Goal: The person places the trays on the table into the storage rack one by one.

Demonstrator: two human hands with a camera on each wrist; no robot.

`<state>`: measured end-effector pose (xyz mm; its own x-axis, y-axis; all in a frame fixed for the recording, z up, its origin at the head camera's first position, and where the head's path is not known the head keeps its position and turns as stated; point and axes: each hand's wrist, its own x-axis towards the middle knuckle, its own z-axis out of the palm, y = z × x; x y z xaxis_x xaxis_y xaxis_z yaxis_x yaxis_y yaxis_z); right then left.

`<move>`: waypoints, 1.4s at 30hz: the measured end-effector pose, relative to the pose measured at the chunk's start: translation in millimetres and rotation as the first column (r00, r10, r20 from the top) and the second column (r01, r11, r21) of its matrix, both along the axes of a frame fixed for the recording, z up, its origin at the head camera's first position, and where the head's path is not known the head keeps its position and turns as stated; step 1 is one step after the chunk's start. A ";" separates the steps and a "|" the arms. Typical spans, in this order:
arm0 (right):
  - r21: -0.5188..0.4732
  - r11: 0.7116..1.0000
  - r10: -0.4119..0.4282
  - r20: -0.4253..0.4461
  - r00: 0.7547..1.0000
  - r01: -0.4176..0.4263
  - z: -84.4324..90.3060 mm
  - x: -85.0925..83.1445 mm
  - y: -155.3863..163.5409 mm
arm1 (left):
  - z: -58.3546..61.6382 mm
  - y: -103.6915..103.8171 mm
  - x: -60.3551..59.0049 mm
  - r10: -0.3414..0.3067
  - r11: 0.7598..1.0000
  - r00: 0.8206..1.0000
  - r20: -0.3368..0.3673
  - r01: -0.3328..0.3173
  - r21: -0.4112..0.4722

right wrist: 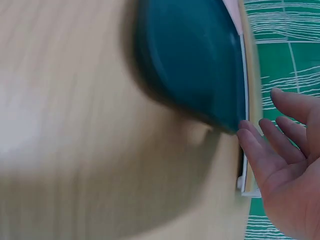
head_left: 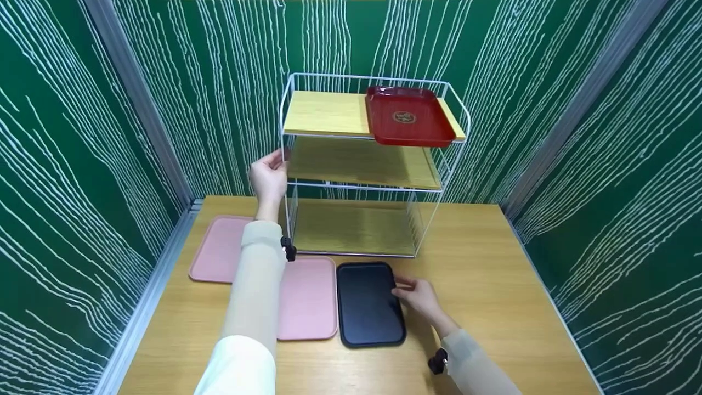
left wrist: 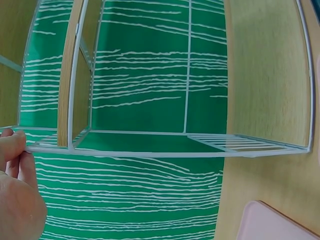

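Observation:
A white wire rack [head_left: 323, 113] with three wooden shelves stands at the back of the table. A red tray [head_left: 407, 116] lies on the right of its top shelf. My left hand [head_left: 270, 176] grips the rack's front left post at middle-shelf height; in the left wrist view its fingers [left wrist: 14, 142] curl on the white wire [left wrist: 150, 153]. A black tray [head_left: 368, 303] lies flat in front of the rack. My right hand [head_left: 415, 292] touches its right edge with straight fingers. The right wrist view, blurred, shows the fingers [right wrist: 260, 147] at the dark tray [right wrist: 195, 65].
Two pink trays lie on the wooden table [head_left: 482, 274]: one [head_left: 307, 299] just left of the black tray, the other [head_left: 219, 249] further left, partly under my left sleeve. Green patterned walls close in the back and sides. The rack's two lower shelves hold nothing.

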<state>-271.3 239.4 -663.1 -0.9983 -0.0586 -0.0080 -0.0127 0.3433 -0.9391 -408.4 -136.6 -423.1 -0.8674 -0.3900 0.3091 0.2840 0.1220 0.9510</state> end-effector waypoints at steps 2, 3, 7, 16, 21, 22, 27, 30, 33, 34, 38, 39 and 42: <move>0.007 1.000 0.012 0.004 1.000 -0.012 -3.8 1.4 3.5 | 0.5 0.1 0.0 0.003 1.000 1.000 0.006 -0.003 0.007; 0.015 1.000 0.014 0.006 1.000 -0.014 -5.6 1.7 4.8 | 1.0 0.1 0.1 0.004 1.000 1.000 0.006 -0.004 0.012; 0.047 0.999 0.001 0.019 1.000 -0.001 -11.9 2.7 8.1 | 2.9 0.7 -0.7 0.004 1.000 1.000 0.006 -0.004 0.006; 0.030 0.999 0.023 0.078 0.997 -0.026 -18.3 11.6 10.8 | 0.1 1.7 -2.2 -0.004 1.000 1.000 -0.014 0.004 -0.022; 0.019 0.998 0.052 0.114 0.992 -0.054 -19.5 18.2 13.8 | -1.6 0.0 -0.9 0.009 1.000 1.000 -0.009 -0.009 0.006; 0.021 0.998 0.059 0.116 0.991 -0.062 -19.8 19.6 14.7 | -1.7 -0.3 -0.6 0.010 1.000 1.000 -0.008 -0.010 0.007; 0.006 0.991 0.131 0.121 0.984 -0.133 -23.7 27.5 21.1 | -1.0 -1.6 -0.1 0.026 0.999 1.000 -0.002 -0.026 -0.020; -0.003 0.985 0.169 0.124 0.978 -0.170 -26.3 31.7 24.6 | 0.4 -1.9 -0.2 0.026 1.000 1.000 0.004 -0.026 -0.017; -0.001 0.983 0.182 0.126 0.975 -0.184 -27.7 35.2 26.4 | 1.5 -1.8 0.4 0.016 1.000 1.000 0.011 -0.016 0.006; -0.003 0.983 0.184 0.125 0.975 -0.185 -27.8 36.5 26.8 | 1.5 -1.6 0.7 0.015 1.000 1.000 0.013 -0.015 0.008; -0.014 0.986 0.169 0.131 0.977 -0.169 -23.9 43.1 25.1 | 0.6 -0.8 1.4 0.021 1.000 1.000 0.000 -0.021 0.009; -0.008 0.987 0.161 0.130 0.978 -0.162 -24.1 43.8 24.6 | 0.2 -0.2 1.4 0.024 1.000 1.000 -0.004 -0.024 0.007; 0.021 0.991 0.127 0.159 0.979 -0.132 -22.2 46.1 23.4 | -0.3 0.7 1.1 0.025 1.000 1.000 -0.004 -0.025 0.005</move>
<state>-225.2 262.8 -685.3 -0.9684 -0.1841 -0.1681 0.0883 0.3774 -0.9218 -407.3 -135.9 -423.5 -0.8562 -0.4130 0.3104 0.2849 0.1239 0.9505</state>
